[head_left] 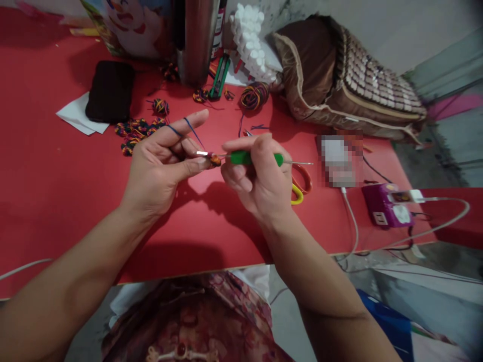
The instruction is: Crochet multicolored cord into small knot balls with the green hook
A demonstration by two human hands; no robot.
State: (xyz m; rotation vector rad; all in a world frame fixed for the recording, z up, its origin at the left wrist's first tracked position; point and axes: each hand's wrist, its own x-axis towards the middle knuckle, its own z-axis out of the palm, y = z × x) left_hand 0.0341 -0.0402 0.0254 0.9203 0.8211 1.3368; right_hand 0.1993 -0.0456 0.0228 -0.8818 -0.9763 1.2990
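My right hand (260, 176) grips a crochet hook (240, 157) by its green handle, and the thin metal shaft points left. Between the thumb and fingers of my left hand (158, 166) is a small piece of multicoloured crochet (215, 160), which the hook's tip meets. Dark blue yarn (193, 131) loops around my raised left index finger and runs down to that piece. A ball of multicoloured yarn (254, 95) lies beyond my hands. Behind my right hand, scissors (298, 193) with yellow and orange handles are partly hidden.
Crocheted pieces (130, 131) and a black phone (110, 91) lie left on the red table (49, 166). Farther back are a green box cutter (219, 78), a metal cylinder (194, 42) and a brown cushion-like bag (339, 80). A purple power socket (381, 203) with cables stands at right.
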